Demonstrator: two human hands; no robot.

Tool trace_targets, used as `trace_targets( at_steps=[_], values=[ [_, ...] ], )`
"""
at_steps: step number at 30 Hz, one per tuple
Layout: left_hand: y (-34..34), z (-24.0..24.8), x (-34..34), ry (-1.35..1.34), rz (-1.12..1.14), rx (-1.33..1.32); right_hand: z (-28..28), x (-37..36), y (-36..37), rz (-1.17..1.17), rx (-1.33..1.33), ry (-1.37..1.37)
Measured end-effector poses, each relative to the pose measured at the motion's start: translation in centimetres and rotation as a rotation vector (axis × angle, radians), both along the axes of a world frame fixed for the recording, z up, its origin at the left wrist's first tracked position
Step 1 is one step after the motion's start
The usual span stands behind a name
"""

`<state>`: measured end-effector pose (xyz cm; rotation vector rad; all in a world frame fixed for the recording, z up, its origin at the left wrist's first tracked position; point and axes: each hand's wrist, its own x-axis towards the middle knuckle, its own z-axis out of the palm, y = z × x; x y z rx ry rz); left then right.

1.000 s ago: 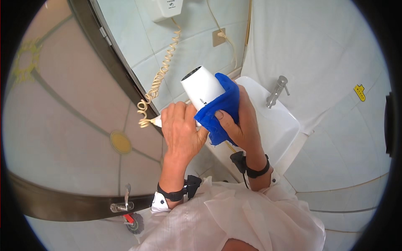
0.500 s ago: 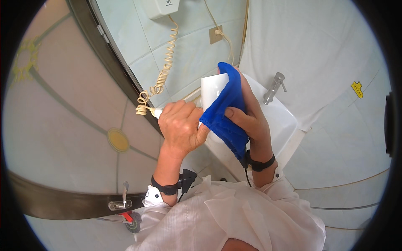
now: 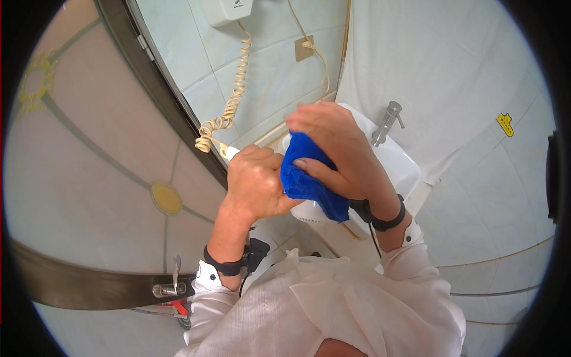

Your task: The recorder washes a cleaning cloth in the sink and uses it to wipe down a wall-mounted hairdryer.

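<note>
My left hand (image 3: 253, 181) is closed round the handle of a white hair dryer (image 3: 309, 212), whose vented end shows low beneath the cloth. A coiled cream cord (image 3: 238, 89) runs from the handle's end up to a white wall holder (image 3: 229, 9). With my right hand (image 3: 345, 152) I press a blue cloth (image 3: 303, 178) round the dryer's body, thumb on the near side and fingers over the top, slightly blurred. Most of the dryer is hidden by the cloth and this hand.
Behind my right hand stands a white washbasin (image 3: 401, 166) with a chrome tap (image 3: 388, 124). A wall socket (image 3: 303, 49) with a plugged-in cable sits above. The pale door (image 3: 119, 160) fills the left side, its metal handle (image 3: 169, 290) low down. A white curtain (image 3: 428, 71) hangs at right.
My right hand has swung leftward over the top of the dryer, folding the cloth across the white barrel that showed before. The left hand keeps its grip, and the vented end now shows below.
</note>
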<state>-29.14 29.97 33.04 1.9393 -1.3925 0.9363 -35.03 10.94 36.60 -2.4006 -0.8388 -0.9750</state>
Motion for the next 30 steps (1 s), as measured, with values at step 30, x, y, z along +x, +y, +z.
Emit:
trace_targets(
  at_steps=[30],
  values=[
    [-0.6,-0.9,-0.2,0.528,0.134,-0.104,-3.3,-0.9,0.3,0.241,0.304,0.223]
  ],
)
